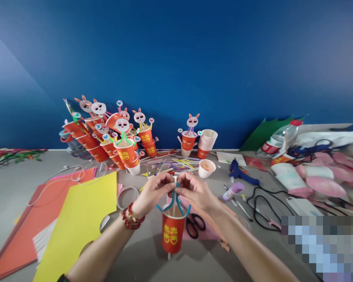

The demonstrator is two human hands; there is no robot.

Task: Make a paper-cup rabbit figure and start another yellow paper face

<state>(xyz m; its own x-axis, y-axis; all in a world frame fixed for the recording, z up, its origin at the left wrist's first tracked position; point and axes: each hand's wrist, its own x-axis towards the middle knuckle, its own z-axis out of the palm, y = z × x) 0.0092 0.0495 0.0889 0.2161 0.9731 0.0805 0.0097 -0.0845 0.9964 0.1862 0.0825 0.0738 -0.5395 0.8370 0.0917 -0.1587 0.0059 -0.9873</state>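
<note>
A red paper cup [173,235] with a gold double-happiness sign is upright in front of me, a white stick poking out below it. Two bent blue stems [179,204] rise from its mouth and meet at the top; whether they are straws or pipe cleaners I cannot tell. Shorter blue pieces stick out at both sides of the rim. My left hand [157,190], closed in a pinch, grips the stems' upper end beside a white stick tip [175,179]. From the other side my right hand [196,190] pinches the same spot. The fingertips partly hide the join.
Finished rabbit cups [125,152] crowd the back left; one rabbit cup [189,141] stands beside stacked cups [207,143]. Black-handled scissors [195,226] lie behind the held cup. A blue glue gun [242,174], glue stick [233,191] and cables are right, yellow paper [76,219] left.
</note>
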